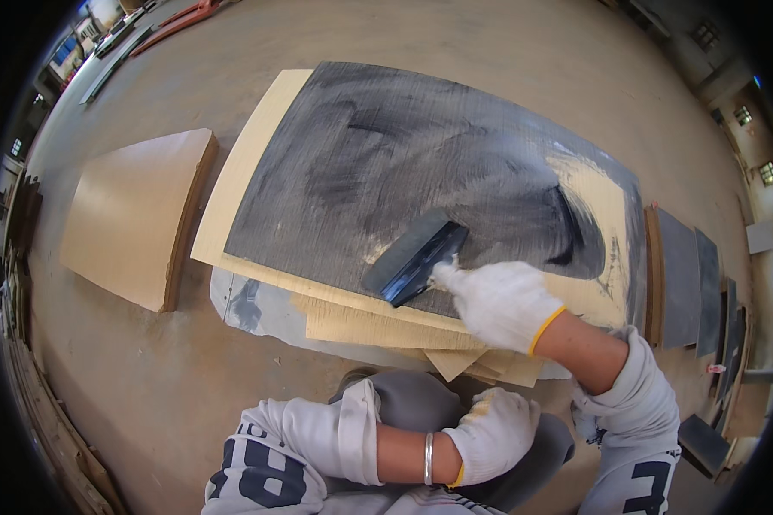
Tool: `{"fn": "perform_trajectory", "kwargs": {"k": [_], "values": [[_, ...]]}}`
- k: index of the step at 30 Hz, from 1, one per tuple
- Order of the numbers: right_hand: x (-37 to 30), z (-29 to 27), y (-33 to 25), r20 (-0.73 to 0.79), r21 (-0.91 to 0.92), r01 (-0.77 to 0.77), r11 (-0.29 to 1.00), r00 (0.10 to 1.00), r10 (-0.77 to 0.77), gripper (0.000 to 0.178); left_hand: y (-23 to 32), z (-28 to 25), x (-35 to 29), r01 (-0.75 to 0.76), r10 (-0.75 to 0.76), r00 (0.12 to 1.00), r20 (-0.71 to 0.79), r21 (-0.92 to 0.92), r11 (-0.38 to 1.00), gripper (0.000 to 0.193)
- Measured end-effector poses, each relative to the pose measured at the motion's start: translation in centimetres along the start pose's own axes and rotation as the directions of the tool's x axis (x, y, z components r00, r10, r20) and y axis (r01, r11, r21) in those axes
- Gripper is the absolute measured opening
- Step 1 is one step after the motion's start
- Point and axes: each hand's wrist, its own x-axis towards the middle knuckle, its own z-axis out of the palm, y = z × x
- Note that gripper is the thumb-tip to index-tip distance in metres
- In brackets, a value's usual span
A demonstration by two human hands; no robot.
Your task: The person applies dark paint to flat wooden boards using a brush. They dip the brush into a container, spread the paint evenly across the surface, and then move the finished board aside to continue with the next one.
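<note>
My right hand (502, 305), in a white knit glove with a yellow cuff, grips the handle of a wide flat brush (416, 256) with a dark, glossy holder. The brush presses on a large sheet (318, 184) smeared with dark grey coating, streaked and uneven. Toward the sheet's right side a bare pale patch (608, 202) shows, with a thick black smear at its left edge. My left hand (496, 433), gloved the same way, rests on my knee, fingers curled in with nothing visible in them.
Pale sheets (361, 324) lie stacked under the coated one, their edges jutting toward me. A stack of tan boards (137, 215) sits on the floor at left. Dark panels (678, 275) stand in a row at right. A red metal frame (176, 26) lies far left.
</note>
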Motion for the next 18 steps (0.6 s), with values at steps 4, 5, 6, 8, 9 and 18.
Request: {"fn": "perform_trajectory", "kwargs": {"k": [4, 5, 6, 8, 9, 18], "values": [[2.8, 0.2, 1.3, -0.194, 0.007, -0.05, 0.999, 0.98, 0.05, 0.046, 0.1, -0.2, 0.5, -0.02, 0.02, 0.998, 0.06, -0.005, 1.0, 0.042], [1.9, 0.5, 1.2, -0.167, -0.008, -0.012, 1.0, 0.986, 0.011, 0.045, 0.4, 0.0, 0.6, -0.012, 0.013, 0.999, 0.049, -0.027, 1.0, 0.041], [0.7, 0.6, 0.4, -0.139, -0.021, 0.028, 0.999, 0.99, -0.031, 0.043, 0.3, 0.2, 0.5, -0.002, 0.004, 0.999, 0.04, -0.049, 0.999, 0.041], [0.1, 2.2, 1.1, -0.135, -0.05, 0.112, 0.992, 0.984, -0.118, 0.043, -0.1, 0.4, 0.3, 0.014, -0.011, 0.998, 0.056, -0.048, 0.999, 0.039], [0.3, 2.1, 1.4, -0.157, -0.04, 0.092, 0.995, 0.983, -0.097, 0.044, 0.0, 0.3, 0.5, 0.011, -0.009, 0.999, 0.05, -0.045, 0.999, 0.039], [0.2, -1.3, 1.0, -0.009, -0.111, 0.105, 0.988, 0.994, -0.106, 0.033, 0.0, 0.7, 1.6, 0.01, -0.001, 0.991, 0.136, -0.067, 0.998, 0.038]]}}
